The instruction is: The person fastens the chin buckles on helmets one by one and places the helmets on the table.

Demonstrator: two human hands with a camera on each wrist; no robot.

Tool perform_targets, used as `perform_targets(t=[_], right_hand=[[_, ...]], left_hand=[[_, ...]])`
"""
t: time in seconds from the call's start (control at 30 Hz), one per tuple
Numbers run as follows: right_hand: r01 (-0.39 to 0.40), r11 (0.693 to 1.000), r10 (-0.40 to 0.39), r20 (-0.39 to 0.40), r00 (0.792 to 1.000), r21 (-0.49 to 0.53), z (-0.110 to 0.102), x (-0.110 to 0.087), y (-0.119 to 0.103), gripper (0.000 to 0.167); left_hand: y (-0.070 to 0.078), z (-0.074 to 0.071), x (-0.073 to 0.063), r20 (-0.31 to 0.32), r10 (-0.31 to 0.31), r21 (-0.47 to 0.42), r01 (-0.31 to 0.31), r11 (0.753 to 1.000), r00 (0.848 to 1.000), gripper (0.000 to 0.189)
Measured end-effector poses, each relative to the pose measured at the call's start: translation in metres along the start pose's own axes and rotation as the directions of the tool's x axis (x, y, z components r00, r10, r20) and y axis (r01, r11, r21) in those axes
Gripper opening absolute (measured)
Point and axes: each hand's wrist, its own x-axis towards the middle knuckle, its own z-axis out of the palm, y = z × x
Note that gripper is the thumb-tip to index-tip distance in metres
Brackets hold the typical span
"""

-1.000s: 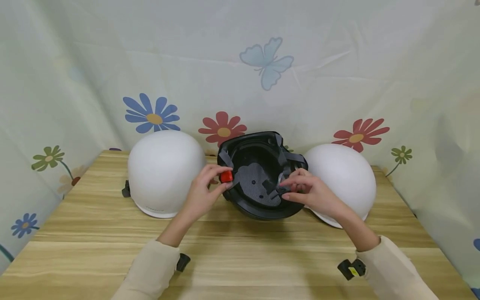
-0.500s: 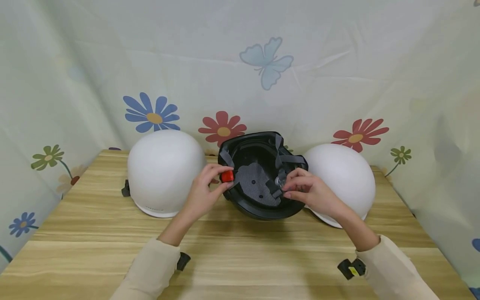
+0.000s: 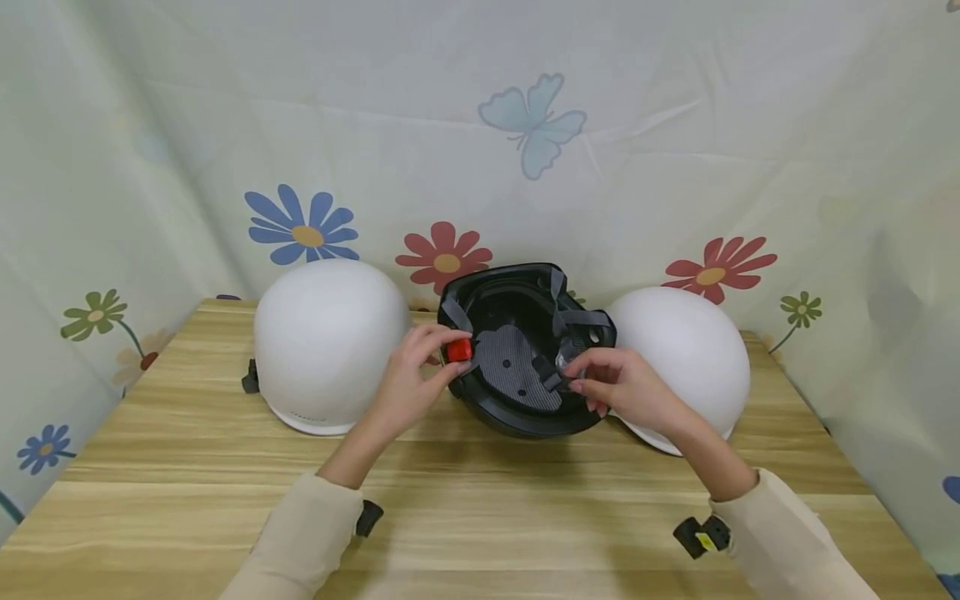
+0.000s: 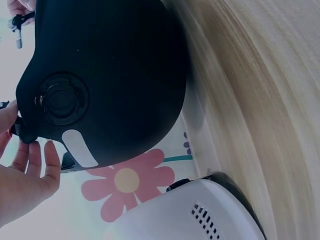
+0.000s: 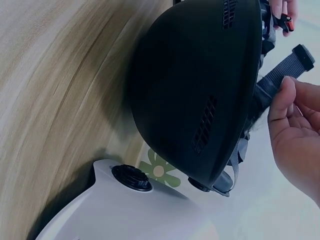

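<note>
A black helmet (image 3: 517,423) lies on its crown mid-table, its padded inside facing up toward me. At its left rim my left hand (image 3: 411,379) pinches a red buckle (image 3: 459,350) between thumb and fingers. My right hand (image 3: 637,385), over the right side of the opening, pinches a grey chin strap (image 5: 284,73) between thumb and forefinger. The strap's free end carries a black plastic clip (image 5: 304,57), sticking out past the fingertips in the right wrist view. In the left wrist view the helmet's smooth outer shell (image 4: 125,70) fills the top, with my left fingers at its edge.
One white helmet (image 3: 330,346) stands to the left of the black one, another white helmet (image 3: 690,367) close on its right. All rest on a wood-grain table (image 3: 480,533). A flower-printed curtain (image 3: 360,108) hangs behind and at both sides.
My left hand has shifted slightly right with the red buckle. My right fingers have changed their hold on the strap, the lower fingers now tucked beneath.
</note>
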Motion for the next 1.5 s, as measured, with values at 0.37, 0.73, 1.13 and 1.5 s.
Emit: perform_targets(t=[0.37, 0.73, 1.13, 1.5], right_hand=[[-0.023, 0.995, 0.022, 0.011, 1.000, 0.099, 0.000, 0.002, -0.004, 0.022], [0.052, 0.996, -0.052, -0.010, 0.999, 0.073, 0.000, 0.004, -0.005, 0.032], [0.097, 0.995, -0.097, -0.037, 0.995, 0.001, -0.003, 0.004, -0.008, 0.030], [0.072, 0.997, -0.072, -0.044, 0.996, -0.005, 0.001, 0.007, -0.017, 0.032]], left_hand=[[0.006, -0.001, 0.008, 0.050, 0.043, 0.045, -0.045, 0.998, 0.998, 0.032], [0.016, 0.000, 0.012, 0.076, 0.010, 0.098, -0.017, 0.995, 0.997, 0.034], [0.026, 0.003, 0.013, 0.124, 0.008, 0.076, -0.018, 0.997, 0.992, 0.031], [0.031, 0.010, 0.012, 0.151, 0.050, 0.059, -0.059, 0.996, 0.987, 0.030]])
